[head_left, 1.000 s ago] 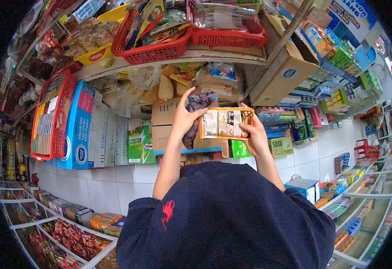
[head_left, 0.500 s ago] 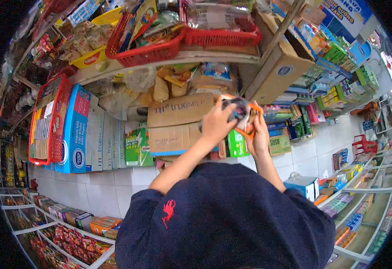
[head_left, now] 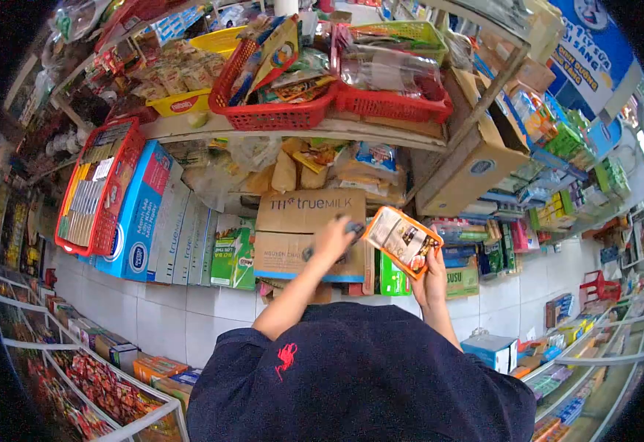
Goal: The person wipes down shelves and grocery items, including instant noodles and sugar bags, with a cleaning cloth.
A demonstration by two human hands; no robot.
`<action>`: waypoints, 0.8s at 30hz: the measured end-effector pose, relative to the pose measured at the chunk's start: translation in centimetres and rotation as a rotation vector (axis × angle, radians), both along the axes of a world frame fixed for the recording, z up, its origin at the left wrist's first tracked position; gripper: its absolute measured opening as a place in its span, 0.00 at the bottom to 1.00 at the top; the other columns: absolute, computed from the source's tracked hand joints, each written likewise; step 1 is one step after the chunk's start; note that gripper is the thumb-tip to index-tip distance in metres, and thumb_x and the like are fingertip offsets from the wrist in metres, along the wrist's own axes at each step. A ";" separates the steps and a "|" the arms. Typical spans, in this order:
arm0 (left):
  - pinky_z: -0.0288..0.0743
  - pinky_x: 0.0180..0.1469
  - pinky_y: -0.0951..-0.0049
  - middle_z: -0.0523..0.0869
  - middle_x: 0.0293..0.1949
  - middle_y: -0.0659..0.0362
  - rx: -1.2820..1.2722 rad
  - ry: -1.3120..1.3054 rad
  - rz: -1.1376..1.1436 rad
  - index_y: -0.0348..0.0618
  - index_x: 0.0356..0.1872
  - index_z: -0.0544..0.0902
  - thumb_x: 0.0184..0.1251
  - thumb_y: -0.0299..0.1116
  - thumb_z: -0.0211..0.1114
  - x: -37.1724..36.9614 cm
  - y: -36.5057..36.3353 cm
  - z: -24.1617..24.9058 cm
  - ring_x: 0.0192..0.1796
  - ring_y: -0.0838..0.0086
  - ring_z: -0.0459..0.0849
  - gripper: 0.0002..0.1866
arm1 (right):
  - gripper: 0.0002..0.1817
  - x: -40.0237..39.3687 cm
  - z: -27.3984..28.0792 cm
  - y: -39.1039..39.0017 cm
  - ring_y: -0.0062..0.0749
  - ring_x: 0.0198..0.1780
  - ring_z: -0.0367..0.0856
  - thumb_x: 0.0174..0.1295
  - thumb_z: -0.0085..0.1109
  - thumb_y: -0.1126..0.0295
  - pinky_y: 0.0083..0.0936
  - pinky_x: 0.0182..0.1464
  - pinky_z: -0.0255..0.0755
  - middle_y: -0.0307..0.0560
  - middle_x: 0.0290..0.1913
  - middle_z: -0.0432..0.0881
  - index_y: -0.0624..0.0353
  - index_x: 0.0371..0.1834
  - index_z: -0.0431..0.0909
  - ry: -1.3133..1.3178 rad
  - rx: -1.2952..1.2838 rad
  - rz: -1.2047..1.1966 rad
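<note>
My left hand (head_left: 329, 243) is wrapped round a dark handheld device (head_left: 355, 230), blurred by motion, in front of the carton; its exact kind cannot be made out. In my right hand (head_left: 431, 276), gripped at the lower right corner, is an orange-edged packet (head_left: 403, 239) with printed text and a food picture on the side facing me. The packet is tilted, and a gap separates it from the dark device. Behind my left hand stands a brown TH true MILK carton (head_left: 281, 221). A green box (head_left: 394, 278) sits below the packet.
Red baskets (head_left: 274, 114) of packets line the shelf (head_left: 211, 131) above. To the left are a red basket of packs (head_left: 79, 239) and a blue carton (head_left: 132, 250). An open cardboard box (head_left: 469, 173) stands right. Glass cases (head_left: 145, 420) flank me.
My hands have drawn apart: the left, with the dark device, has moved left and down off the packet. The packet now shows its printed face. The view has shifted slightly.
</note>
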State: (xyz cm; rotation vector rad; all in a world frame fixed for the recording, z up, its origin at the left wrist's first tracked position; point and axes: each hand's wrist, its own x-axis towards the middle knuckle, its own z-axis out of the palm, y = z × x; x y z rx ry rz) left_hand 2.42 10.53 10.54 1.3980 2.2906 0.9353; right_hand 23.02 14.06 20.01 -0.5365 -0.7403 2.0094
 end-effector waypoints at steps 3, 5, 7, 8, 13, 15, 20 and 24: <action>0.71 0.38 0.59 0.80 0.35 0.46 0.046 -0.241 0.150 0.46 0.43 0.74 0.50 0.41 0.59 -4.8 -6.0 -5.5 0.38 0.53 0.78 0.19 | 0.22 -1.7 0.2 1.5 0.35 0.56 0.67 0.65 0.38 0.67 0.34 0.55 0.64 0.49 0.57 0.65 0.58 0.61 0.54 -0.144 0.074 0.006; 0.71 0.39 0.61 0.80 0.35 0.46 -0.018 -0.230 0.291 0.44 0.42 0.75 0.50 0.40 0.59 -6.8 -11.9 -6.3 0.39 0.54 0.78 0.18 | 0.17 -3.8 1.3 2.8 0.32 0.51 0.71 0.63 0.42 0.67 0.31 0.53 0.67 0.46 0.51 0.70 0.61 0.54 0.61 -0.172 0.029 0.079; 0.71 0.39 0.65 0.80 0.35 0.46 0.039 -0.359 0.472 0.43 0.40 0.76 0.50 0.38 0.58 -8.0 -17.6 -6.4 0.39 0.56 0.79 0.16 | 0.18 -7.3 3.0 4.5 0.31 0.50 0.72 0.62 0.43 0.70 0.30 0.51 0.69 0.47 0.50 0.71 0.61 0.55 0.60 -0.163 0.070 0.145; 0.70 0.40 0.66 0.80 0.35 0.47 0.046 -0.396 0.571 0.41 0.39 0.76 0.50 0.36 0.58 -8.5 -20.5 -6.3 0.39 0.58 0.79 0.15 | 0.18 -9.2 3.8 5.8 0.31 0.49 0.73 0.62 0.43 0.70 0.30 0.51 0.69 0.47 0.49 0.72 0.61 0.55 0.61 -0.143 0.115 0.168; 0.68 0.40 0.75 0.79 0.31 0.56 0.336 -0.660 1.022 0.35 0.37 0.76 0.50 0.29 0.57 -9.1 -33.2 -12.3 0.34 0.73 0.75 0.12 | 0.15 -20.0 9.0 13.1 0.36 0.46 0.74 0.60 0.45 0.70 0.37 0.49 0.71 0.48 0.46 0.73 0.61 0.50 0.64 -0.069 0.318 0.106; 0.68 0.39 0.76 0.78 0.30 0.58 0.375 -0.662 1.084 0.35 0.37 0.76 0.50 0.29 0.57 -8.4 -35.9 -13.3 0.33 0.74 0.74 0.12 | 0.14 -23.8 11.8 16.1 0.40 0.47 0.73 0.60 0.44 0.71 0.42 0.45 0.74 0.51 0.46 0.73 0.62 0.49 0.65 -0.217 0.285 0.189; 0.68 0.39 0.78 0.78 0.30 0.58 0.380 -0.709 1.154 0.35 0.37 0.75 0.49 0.29 0.58 -9.4 -39.0 -14.2 0.34 0.76 0.74 0.13 | 0.13 -32.1 12.7 21.7 0.40 0.46 0.73 0.61 0.44 0.69 0.32 0.41 0.78 0.51 0.45 0.70 0.66 0.44 0.67 -0.449 0.239 0.280; 0.69 0.39 0.76 0.79 0.31 0.57 0.401 -0.749 1.122 0.35 0.39 0.75 0.50 0.28 0.60 -12.2 -39.3 -15.7 0.34 0.75 0.75 0.14 | 0.17 -35.6 10.9 24.5 0.37 0.45 0.73 0.57 0.48 0.70 0.32 0.42 0.75 0.52 0.46 0.70 0.62 0.50 0.64 -0.572 0.388 0.248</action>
